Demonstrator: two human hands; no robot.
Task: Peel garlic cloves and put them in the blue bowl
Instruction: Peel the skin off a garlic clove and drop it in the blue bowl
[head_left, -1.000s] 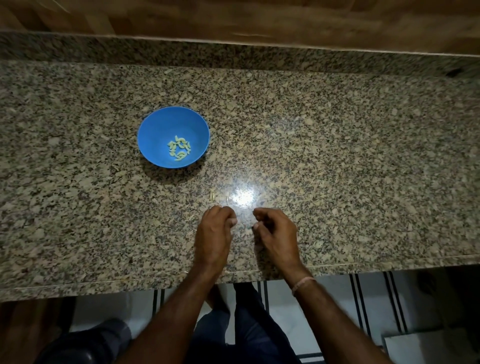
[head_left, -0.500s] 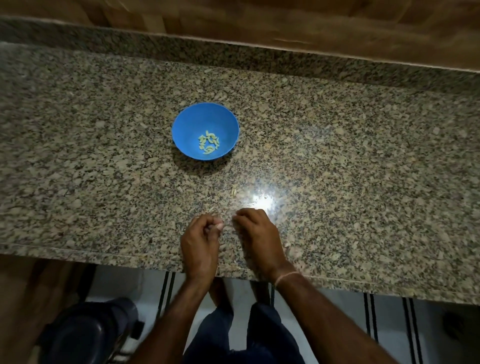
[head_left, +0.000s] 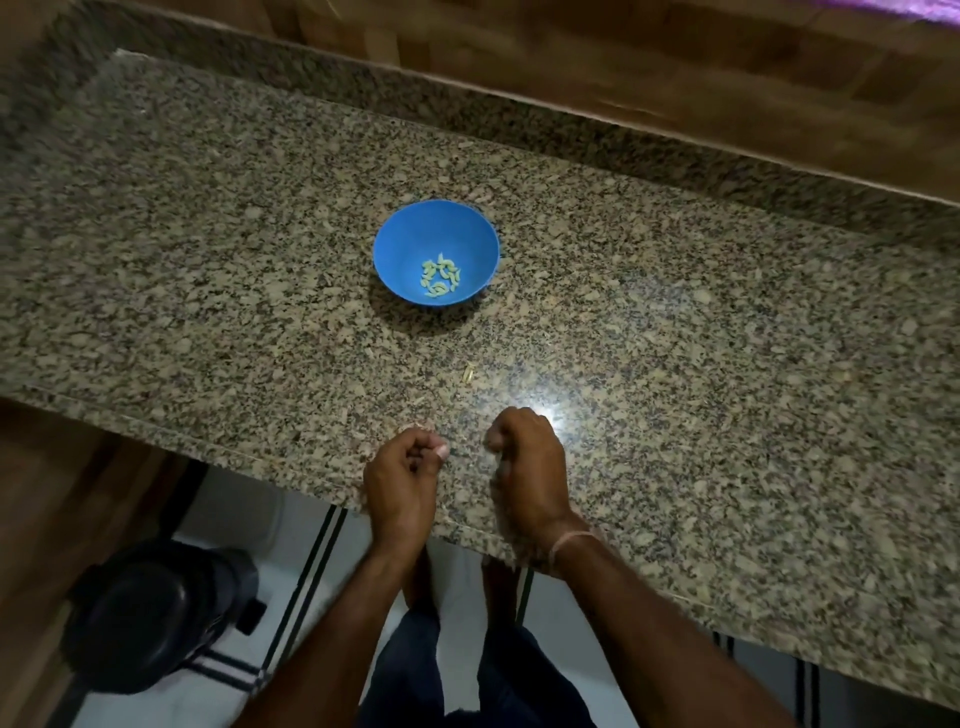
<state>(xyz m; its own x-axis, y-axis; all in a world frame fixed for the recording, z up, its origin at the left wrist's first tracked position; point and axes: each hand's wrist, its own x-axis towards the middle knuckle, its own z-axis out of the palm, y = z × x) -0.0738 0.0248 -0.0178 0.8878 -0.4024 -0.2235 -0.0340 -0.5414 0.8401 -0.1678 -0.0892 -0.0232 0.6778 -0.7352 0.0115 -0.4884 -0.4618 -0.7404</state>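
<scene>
While garlic cloves (head_left: 440, 278) lie in the blue bowl (head_left: 408, 244), left hand (head_left: 402, 470) and right hand (head_left: 530, 460) curl tight just this side of it; whether they grip anything, can't tell.

From my end the speckled granite counter (head_left: 701, 364) fills most of the view, with a bright glare spot (head_left: 546, 413) near its front edge. A granite lip (head_left: 519, 122) runs along the back, with wood panelling (head_left: 675, 73) behind it. Below the counter there's a white floor with black stripes (head_left: 306, 577) and a bulky black thing (head_left: 150, 613) on the left. Can't make out what it is.
</scene>
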